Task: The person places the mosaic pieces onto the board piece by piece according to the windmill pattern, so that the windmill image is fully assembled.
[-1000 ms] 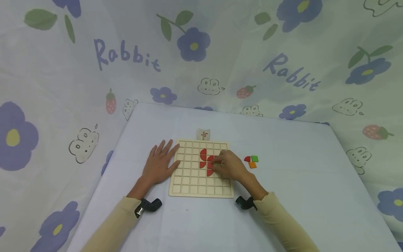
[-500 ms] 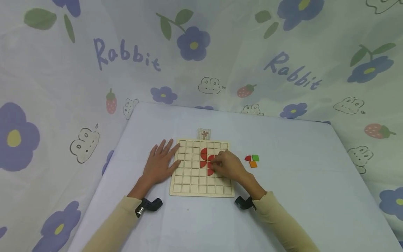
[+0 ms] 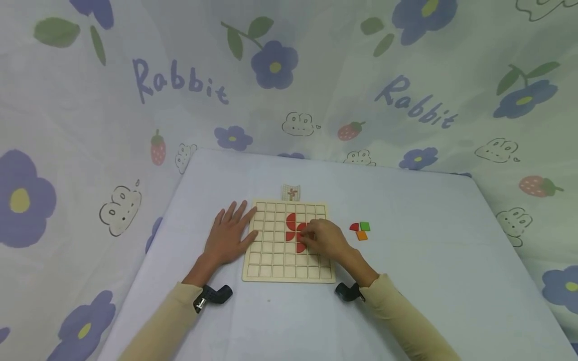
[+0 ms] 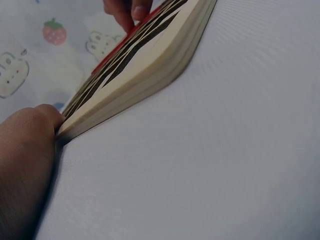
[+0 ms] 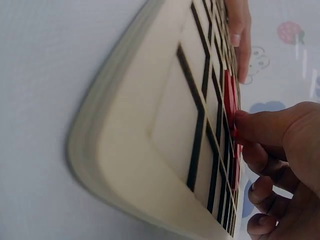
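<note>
A square wooden grid board (image 3: 266, 258) lies on the white table. Several red quarter-circle tiles (image 3: 291, 218) sit in cells right of its middle, partly covered by my right hand (image 3: 327, 238). Its thumb and curled fingers pinch a red tile low at the grid; in the right wrist view the thumb (image 5: 265, 127) is against the red pieces. My left hand (image 3: 226, 235) lies flat with fingers spread at the board's left edge, the thumb (image 4: 47, 115) touching that edge in the left wrist view.
Right of the board lie a loose red quarter-circle tile (image 3: 354, 227), a green square tile (image 3: 365, 226) and an orange square tile (image 3: 362, 235). Behind the board's far edge is a small card (image 3: 291, 192) with a red pinwheel pattern. A flowered curtain (image 3: 253, 105) hangs behind the table.
My right hand's fingers have curled in a little and shifted slightly toward me over the red tiles. The left hand and the loose tiles keep their places.
</note>
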Demonstrator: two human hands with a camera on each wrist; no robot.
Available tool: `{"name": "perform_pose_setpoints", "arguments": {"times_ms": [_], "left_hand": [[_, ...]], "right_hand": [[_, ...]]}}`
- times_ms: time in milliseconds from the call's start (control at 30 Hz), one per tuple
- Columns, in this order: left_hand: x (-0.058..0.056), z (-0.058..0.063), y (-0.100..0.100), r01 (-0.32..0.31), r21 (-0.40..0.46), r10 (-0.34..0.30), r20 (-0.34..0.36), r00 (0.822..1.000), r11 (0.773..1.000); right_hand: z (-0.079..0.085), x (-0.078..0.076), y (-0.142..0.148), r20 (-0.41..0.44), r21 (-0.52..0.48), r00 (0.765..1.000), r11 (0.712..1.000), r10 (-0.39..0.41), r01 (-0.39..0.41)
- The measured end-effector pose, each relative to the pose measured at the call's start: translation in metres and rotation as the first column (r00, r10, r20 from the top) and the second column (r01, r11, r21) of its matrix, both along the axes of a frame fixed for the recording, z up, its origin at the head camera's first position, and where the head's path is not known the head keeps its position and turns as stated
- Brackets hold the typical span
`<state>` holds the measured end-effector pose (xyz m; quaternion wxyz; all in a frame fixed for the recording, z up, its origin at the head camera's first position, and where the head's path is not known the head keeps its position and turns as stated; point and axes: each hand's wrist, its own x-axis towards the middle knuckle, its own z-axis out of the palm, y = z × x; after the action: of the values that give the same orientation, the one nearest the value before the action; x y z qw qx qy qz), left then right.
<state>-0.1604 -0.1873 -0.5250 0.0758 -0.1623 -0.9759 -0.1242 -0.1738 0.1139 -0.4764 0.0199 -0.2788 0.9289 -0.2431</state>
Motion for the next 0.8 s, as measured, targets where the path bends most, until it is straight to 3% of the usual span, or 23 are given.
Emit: {"name": "perform_pose_setpoints", "arguments": {"times_ms": [233,433,667,800], "left_hand": [[0.002,0.002,0.001,0.006,0.003,-0.006,-0.012,1.000,1.000],[0.001,0.000,0.001,0.005,-0.010,-0.005,-0.019,1.000,1.000],[-0.001,0.000,0.000,0.005,-0.007,-0.005,-0.009,1.000,1.000],[-0.001,-0.002,0.000,0.001,-0.012,-0.001,0.003,1.000,1.000]], "right_hand": [[0.000,-0.003,0.017,0.020,-0.061,0.991,0.989,-0.135,0.136],[-0.002,-0.006,0.045,0.009,-0.023,0.979,0.979,-0.203,0.203],[0.002,0.012,0.074,0.105,0.086,0.966,0.970,-0.236,0.228],[0.003,0.022,0.082,0.105,0.116,0.966,0.968,-0.235,0.223]]}}
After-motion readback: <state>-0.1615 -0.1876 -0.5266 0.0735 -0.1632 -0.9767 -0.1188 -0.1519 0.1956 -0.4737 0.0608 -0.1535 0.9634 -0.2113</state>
